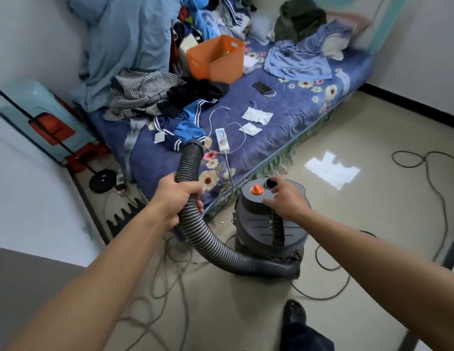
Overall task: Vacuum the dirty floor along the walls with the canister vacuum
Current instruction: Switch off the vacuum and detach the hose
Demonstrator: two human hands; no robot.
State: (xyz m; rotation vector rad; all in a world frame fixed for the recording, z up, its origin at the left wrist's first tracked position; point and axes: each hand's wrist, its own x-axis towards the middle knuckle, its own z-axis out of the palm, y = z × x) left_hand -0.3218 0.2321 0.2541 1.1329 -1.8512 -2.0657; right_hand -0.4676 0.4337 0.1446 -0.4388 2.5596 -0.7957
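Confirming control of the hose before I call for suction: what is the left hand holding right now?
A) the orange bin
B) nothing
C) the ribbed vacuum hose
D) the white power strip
C: the left hand has its fingers curled round the ribbed vacuum hose partway along its length, while the right hand is spread loosely over the top of the canister vacuum.

your ribbed plastic hose (195, 231) is dark grey, your drum-shaped canister vacuum (261, 224) a lighter grey with a bright orange knob (256, 190). the bedspread (296, 107) is deep blue, patterned with pink, white and yellow flowers. the square plastic bin (218, 64) is plain orange, the crumpled cloth (142, 95) black-and-white checked, the floor (372, 224) glossy beige.
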